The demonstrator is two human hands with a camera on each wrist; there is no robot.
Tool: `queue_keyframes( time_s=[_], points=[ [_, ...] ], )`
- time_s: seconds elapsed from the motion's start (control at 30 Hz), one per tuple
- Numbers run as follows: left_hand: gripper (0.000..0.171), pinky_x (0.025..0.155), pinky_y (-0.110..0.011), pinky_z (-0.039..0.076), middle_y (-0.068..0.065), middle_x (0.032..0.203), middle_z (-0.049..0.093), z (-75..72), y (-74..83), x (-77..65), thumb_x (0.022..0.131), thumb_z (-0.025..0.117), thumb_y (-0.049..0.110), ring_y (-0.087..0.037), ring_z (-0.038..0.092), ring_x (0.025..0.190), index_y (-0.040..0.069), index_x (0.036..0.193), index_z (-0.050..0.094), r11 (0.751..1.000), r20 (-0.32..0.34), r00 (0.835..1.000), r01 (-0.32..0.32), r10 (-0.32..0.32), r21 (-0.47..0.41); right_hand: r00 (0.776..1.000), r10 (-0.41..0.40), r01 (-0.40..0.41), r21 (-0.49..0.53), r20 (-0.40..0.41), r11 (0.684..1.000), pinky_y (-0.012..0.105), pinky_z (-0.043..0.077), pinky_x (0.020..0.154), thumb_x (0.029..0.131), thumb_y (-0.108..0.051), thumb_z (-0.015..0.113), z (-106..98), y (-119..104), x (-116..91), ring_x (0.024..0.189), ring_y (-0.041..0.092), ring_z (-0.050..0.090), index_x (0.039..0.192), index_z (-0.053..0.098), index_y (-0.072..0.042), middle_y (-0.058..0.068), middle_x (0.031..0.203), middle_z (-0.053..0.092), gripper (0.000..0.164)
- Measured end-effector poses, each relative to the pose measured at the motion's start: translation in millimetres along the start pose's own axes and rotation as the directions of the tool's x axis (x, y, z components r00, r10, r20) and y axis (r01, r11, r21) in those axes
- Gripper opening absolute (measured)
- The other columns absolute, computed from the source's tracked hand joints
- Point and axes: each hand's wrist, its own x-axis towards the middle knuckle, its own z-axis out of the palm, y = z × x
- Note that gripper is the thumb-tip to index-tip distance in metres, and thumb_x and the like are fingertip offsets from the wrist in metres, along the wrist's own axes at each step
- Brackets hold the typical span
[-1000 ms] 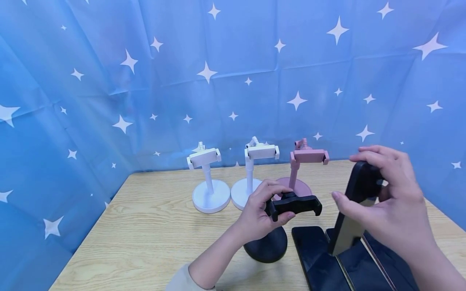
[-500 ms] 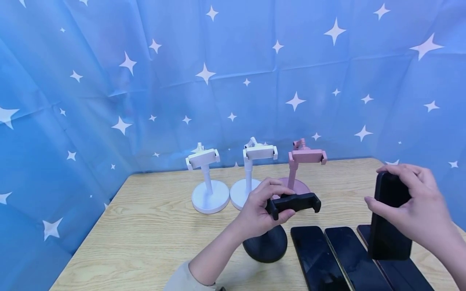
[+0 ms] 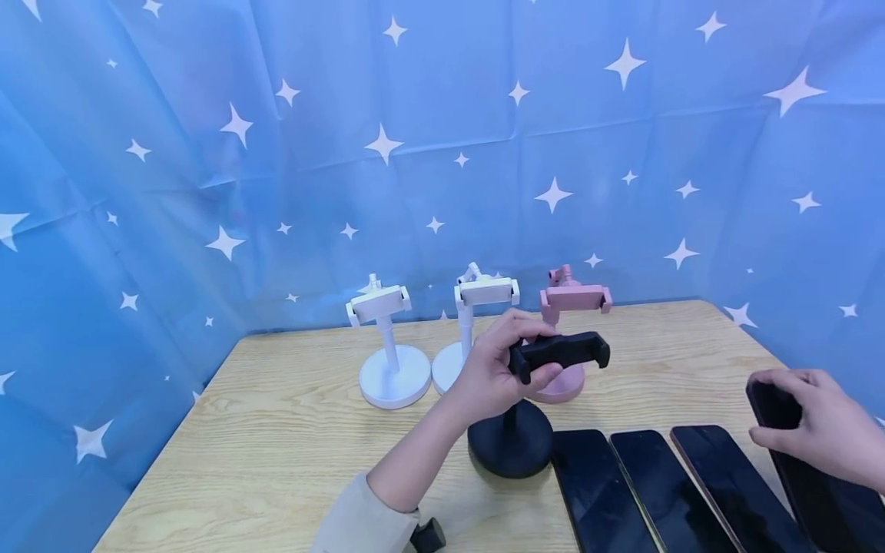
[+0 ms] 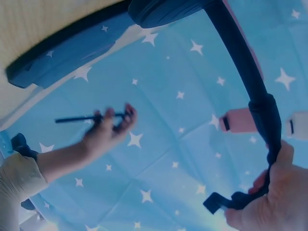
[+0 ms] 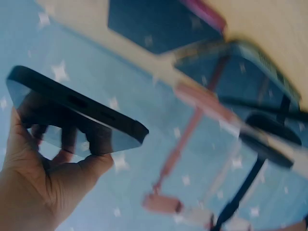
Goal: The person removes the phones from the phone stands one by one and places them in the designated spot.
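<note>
My left hand (image 3: 499,367) grips the clamp of a black phone stand (image 3: 563,352), fingers behind it and thumb in front. The stand's round base (image 3: 512,442) is below, close to a row of phones; whether it touches the table I cannot tell. Far to the right, my right hand (image 3: 823,422) holds a black smartphone (image 3: 819,491) by its edges, between thumb and fingers. In the left wrist view this smartphone (image 4: 72,119) appears as a thin dark strip above table level. The right wrist view shows its bottom edge (image 5: 77,101) and glossy screen.
Three dark phones (image 3: 601,491) lie side by side on the wooden table (image 3: 276,445). Behind stand two white phone stands (image 3: 392,378) and a pink one (image 3: 575,298), partly covered by my left hand. A blue star-patterned curtain (image 3: 311,192) hangs at the back.
My right hand has carried the smartphone to the right and lower, away from the black stand. My left hand and the black stand have shifted up in the view.
</note>
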Motion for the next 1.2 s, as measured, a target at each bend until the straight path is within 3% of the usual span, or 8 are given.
queue_keyframes(
  time_s=[0.13, 0.3, 0.57, 0.83, 1.03, 1.2],
  points=[
    [0.039, 0.073, -0.022, 0.048, -0.015, 0.100, 0.056, 5.4, -3.5, 17.7, 0.071, 0.070, -0.008, -0.019, 0.051, 0.090, -0.001, 0.106, 0.055, 0.995, 0.002, 0.997, -0.083, 0.083, 0.047, 0.988, 0.017, -0.015, -0.016, 0.155, 1.000, 0.045, 0.043, 0.055, 0.063, -0.016, 0.080, 11, 26, -2, 0.085, 0.044, 0.038, 0.110, 0.047, 0.014, 0.037, 0.102, 0.037, 0.064],
    [0.037, 0.079, -0.020, 0.047, -0.019, 0.107, 0.058, 18.6, -6.7, 38.7, 0.072, 0.069, -0.006, -0.018, 0.052, 0.099, -0.002, 0.106, 0.055, 0.986, -0.010, 0.987, -0.157, 0.157, 0.054, 0.974, -0.037, 0.039, -0.006, 0.223, 0.999, 0.050, 0.044, 0.063, 0.063, -0.017, 0.080, 24, 47, -5, 0.088, 0.046, 0.044, 0.109, 0.052, 0.013, 0.033, 0.102, 0.048, 0.061],
    [0.034, 0.079, -0.014, 0.045, -0.013, 0.103, 0.059, 47.3, -13.7, 63.7, 0.077, 0.069, -0.001, -0.012, 0.052, 0.094, -0.002, 0.108, 0.058, 0.992, -0.021, 0.995, -0.097, 0.099, 0.082, 0.955, -0.039, 0.020, 0.066, 0.295, 0.998, 0.050, 0.044, 0.064, 0.069, -0.014, 0.076, 32, 59, -9, 0.092, 0.050, 0.042, 0.112, 0.049, 0.014, 0.036, 0.106, 0.047, 0.059],
    [0.033, 0.079, -0.007, 0.039, -0.005, 0.103, 0.058, 80.1, -19.4, 85.1, 0.079, 0.070, 0.008, -0.006, 0.047, 0.095, 0.004, 0.111, 0.060, 0.989, -0.016, 1.000, 0.016, -0.014, 0.148, 0.945, -0.056, 0.017, 0.123, 0.324, 0.992, 0.046, 0.045, 0.064, 0.070, -0.010, 0.074, 35, 63, -10, 0.093, 0.051, 0.043, 0.113, 0.048, 0.015, 0.034, 0.107, 0.047, 0.056],
    [0.034, 0.080, -0.005, 0.037, -0.006, 0.104, 0.056, 102.1, -22.5, 97.3, 0.079, 0.070, 0.008, -0.006, 0.047, 0.097, 0.004, 0.111, 0.060, 0.983, -0.012, 0.999, -0.042, 0.045, 0.180, 0.940, -0.060, 0.011, 0.146, 0.336, 0.989, 0.051, 0.045, 0.067, 0.069, -0.011, 0.075, 38, 69, -11, 0.095, 0.050, 0.044, 0.113, 0.049, 0.014, 0.032, 0.108, 0.049, 0.057],
    [0.034, 0.079, -0.004, 0.037, -0.005, 0.103, 0.057, 117.6, -30.2, 106.8, 0.079, 0.070, 0.011, -0.006, 0.047, 0.096, 0.005, 0.111, 0.061, 0.963, -0.008, 0.996, -0.082, 0.087, 0.256, 0.935, -0.059, 0.000, 0.165, 0.349, 0.986, 0.053, 0.044, 0.068, 0.070, -0.012, 0.074, 39, 69, -12, 0.097, 0.051, 0.043, 0.115, 0.048, 0.014, 0.034, 0.110, 0.047, 0.059]
  ],
)
